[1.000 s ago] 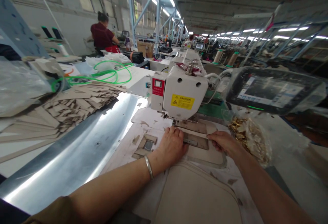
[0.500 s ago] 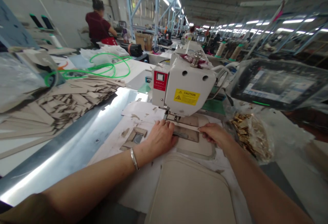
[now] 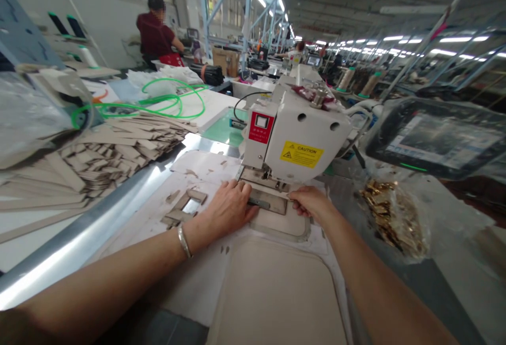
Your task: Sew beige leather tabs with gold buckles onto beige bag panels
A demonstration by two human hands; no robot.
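On the white worktable (image 3: pixel 130 229), just under the sewing machine head (image 3: pixel 300 139), a tan strip (image 3: pixel 272 191) lay crosswise, its long axis spanning the left hand (image 3: pixel 227 209), pressed flat on one end, and the right hand (image 3: pixel 312 204), pinching the other.

- Site: factory sewing floor, industrial scale.
- Industrial sewing machine (image 3: pixel 294 145) with yellow caution label (image 3: pixel 301 154) and red control box, fixed on a steel-topped bench (image 3: pixel 98 218); tan cut piece (image 3: pixel 274 203) under its head.
- Touch-screen panel (image 3: pixel 438 139) wrapped in plastic beside the machine.
- Large stack of tan cut strips (image 3: pixel 118 150) on the bench, left.
- Bag of gold metal fittings (image 3: pixel 391 218), right.
- Big thread cones (image 3: pixel 348 79) on the stations behind.
- Long rows of ceiling tube lights (image 3: pixel 395 45) over further benches; steel framing overhead.
- Another person (image 3: pixel 156 34) at a station in the background.
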